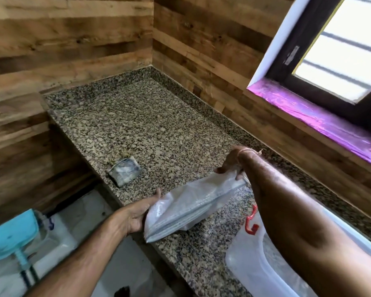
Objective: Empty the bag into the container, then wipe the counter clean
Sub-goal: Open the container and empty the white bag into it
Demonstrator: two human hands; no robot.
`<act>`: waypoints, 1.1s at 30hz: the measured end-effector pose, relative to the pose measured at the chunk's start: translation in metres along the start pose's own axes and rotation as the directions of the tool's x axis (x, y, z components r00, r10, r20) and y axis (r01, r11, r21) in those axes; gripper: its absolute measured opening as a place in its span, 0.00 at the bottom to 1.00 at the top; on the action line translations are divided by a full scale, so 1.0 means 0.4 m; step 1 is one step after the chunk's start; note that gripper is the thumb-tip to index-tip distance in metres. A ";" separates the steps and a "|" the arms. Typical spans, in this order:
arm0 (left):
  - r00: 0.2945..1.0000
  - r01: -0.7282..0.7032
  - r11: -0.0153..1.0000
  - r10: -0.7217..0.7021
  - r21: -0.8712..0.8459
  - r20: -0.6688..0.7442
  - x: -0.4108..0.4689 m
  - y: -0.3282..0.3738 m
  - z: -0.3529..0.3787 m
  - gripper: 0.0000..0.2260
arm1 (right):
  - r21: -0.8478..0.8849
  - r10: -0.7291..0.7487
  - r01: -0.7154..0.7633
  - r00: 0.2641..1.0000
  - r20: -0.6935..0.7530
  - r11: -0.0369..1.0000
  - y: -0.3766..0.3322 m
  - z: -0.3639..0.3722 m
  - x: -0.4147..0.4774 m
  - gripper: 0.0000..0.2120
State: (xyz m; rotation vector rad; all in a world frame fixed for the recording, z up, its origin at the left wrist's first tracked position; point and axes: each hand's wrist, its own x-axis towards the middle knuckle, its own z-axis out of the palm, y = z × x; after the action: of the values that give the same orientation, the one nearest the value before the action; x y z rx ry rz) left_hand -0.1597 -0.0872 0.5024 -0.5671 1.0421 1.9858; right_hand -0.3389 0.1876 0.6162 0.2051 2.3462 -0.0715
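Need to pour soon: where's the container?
The container sits lower right in the head view, on the counter, partly under the right forearm, just right of the bag.

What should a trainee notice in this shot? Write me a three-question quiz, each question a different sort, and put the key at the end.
1. True or false: the left hand and the right hand both grip the white bag.
2. The latch on the clear container is: A blue, B red, C green.
3. Fill in: on the granite counter, beyond the left hand, lies a small folded grey ____.

Key: 1 true; 2 B; 3 bundle.
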 end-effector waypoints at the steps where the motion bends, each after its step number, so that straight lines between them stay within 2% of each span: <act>1: 1.000 -0.001 1.000 0.001 0.007 -0.011 0.008 0.001 0.003 0.29 | -0.163 0.038 -0.027 0.997 0.061 0.986 -0.011 0.000 -0.012 0.27; 2: 0.999 -0.008 1.000 0.009 0.022 -0.032 0.014 0.002 0.001 0.32 | -0.259 0.046 -0.018 0.994 0.100 0.966 -0.017 0.003 -0.007 0.33; 4: 0.997 0.005 0.999 -0.002 0.044 -0.079 0.023 0.002 -0.015 0.39 | -0.334 0.029 0.001 0.996 0.087 0.943 -0.026 0.023 0.008 0.38; 7: 0.983 0.057 0.995 -0.040 0.087 -0.178 0.039 -0.009 -0.029 0.31 | -0.454 -0.010 0.015 1.000 0.015 0.891 -0.017 0.070 0.019 0.38; 10: 0.972 0.051 0.997 -0.038 0.052 -0.233 0.044 -0.016 -0.019 0.19 | -0.462 -0.081 0.058 0.996 -0.029 0.885 -0.019 0.091 0.033 0.31; 12: 0.966 0.030 0.998 -0.014 0.057 -0.258 0.052 -0.018 -0.009 0.07 | -0.357 -0.054 0.038 0.998 -0.035 0.933 -0.008 0.085 0.054 0.26; 13: 0.960 0.020 0.998 -0.002 0.059 -0.279 0.058 -0.023 -0.010 0.05 | -0.269 -0.025 0.014 0.999 -0.038 0.963 0.008 0.083 0.070 0.26; 16: 0.934 -0.046 0.994 0.077 0.097 -0.348 0.041 -0.030 -0.010 0.10 | -0.018 -0.008 0.008 1.000 -0.009 1.000 0.037 0.091 0.080 0.22; 19: 0.930 -0.113 0.987 0.145 0.114 -0.338 0.024 0.002 -0.037 0.08 | 0.103 -0.035 0.033 0.999 0.013 0.994 0.022 0.045 0.056 0.22; 22: 0.952 -0.224 0.958 0.255 0.179 -0.172 -0.017 0.128 0.047 0.01 | 0.286 -0.029 0.071 0.989 -0.148 0.956 0.094 -0.049 -0.065 0.17; 26: 0.955 -0.292 0.940 0.297 0.175 -0.006 -0.034 0.253 0.141 0.09 | 0.470 -0.004 0.215 0.912 -0.410 0.856 0.153 -0.156 -0.212 0.14; 29: 0.966 -0.255 0.960 0.248 0.117 0.074 -0.062 0.316 0.253 0.12 | 0.642 0.045 0.367 0.846 -0.531 0.674 0.217 -0.208 -0.372 0.09; 32: 0.953 -0.246 0.952 0.204 0.181 0.223 -0.070 0.328 0.363 0.09 | 0.704 0.095 0.467 0.795 -0.600 0.535 0.284 -0.198 -0.532 0.11; 33: 0.948 -0.245 0.945 0.187 0.215 0.258 -0.069 0.322 0.400 0.12 | 0.707 0.114 0.496 0.773 -0.624 0.504 0.315 -0.184 -0.580 0.11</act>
State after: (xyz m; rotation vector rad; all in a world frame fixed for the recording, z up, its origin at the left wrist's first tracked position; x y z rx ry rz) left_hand -0.2524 -0.0104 0.6710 -0.0815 1.2177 2.0133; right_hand -0.2079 0.2909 0.8336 0.4785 2.7413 -1.5554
